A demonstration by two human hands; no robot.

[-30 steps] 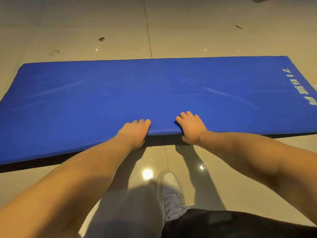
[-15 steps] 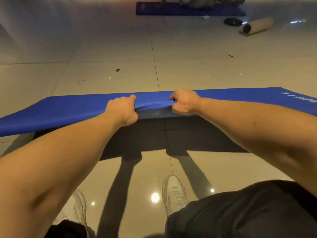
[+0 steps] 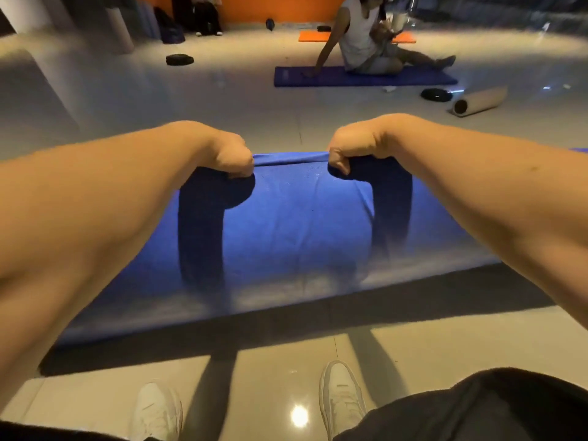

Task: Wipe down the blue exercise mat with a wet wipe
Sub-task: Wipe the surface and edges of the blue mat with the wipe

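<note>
The pale tiled floor (image 3: 127,100) spreads across the room. At its centre the blue mat (image 3: 296,237) stands tilted, its lower edge on the tiles toward 6 o'clock and its upper edge raised. The left hand (image 3: 229,157) at 11 o'clock and the right hand (image 3: 350,151) at 1 o'clock each curl their fingers tight over that upper edge. Two white shoes (image 3: 342,396) stand at 6 o'clock.

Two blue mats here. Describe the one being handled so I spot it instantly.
On the tiled floor, just beyond the white shoes, the near blue mat fills mid-frame. The left hand and right hand grip its raised edge; the far blue mat lies flat under a seated person.
</note>
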